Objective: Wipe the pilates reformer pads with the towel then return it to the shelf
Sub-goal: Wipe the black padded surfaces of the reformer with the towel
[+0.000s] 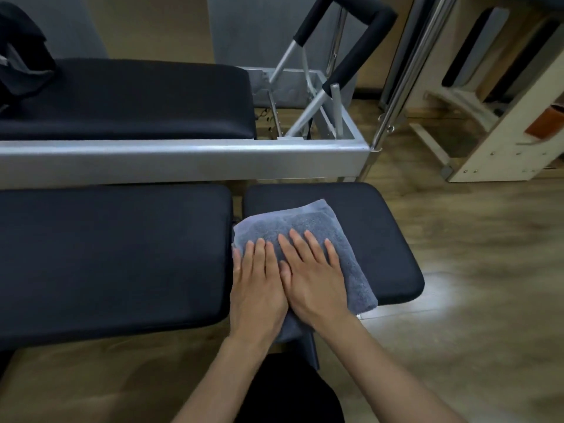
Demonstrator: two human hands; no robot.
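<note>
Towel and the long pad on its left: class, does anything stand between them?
Nothing visible does: only a narrow gap separates the small pad under the towel from the long pad.

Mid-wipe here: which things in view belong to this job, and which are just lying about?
In the job:
- grey towel, pressed flat by the left hand and right hand
- small pad under it
- long pad to its left
- far pad beyond the metal rail

Lying about:
- padded foot bar
- wooden apparatus
- dark bundle
</note>
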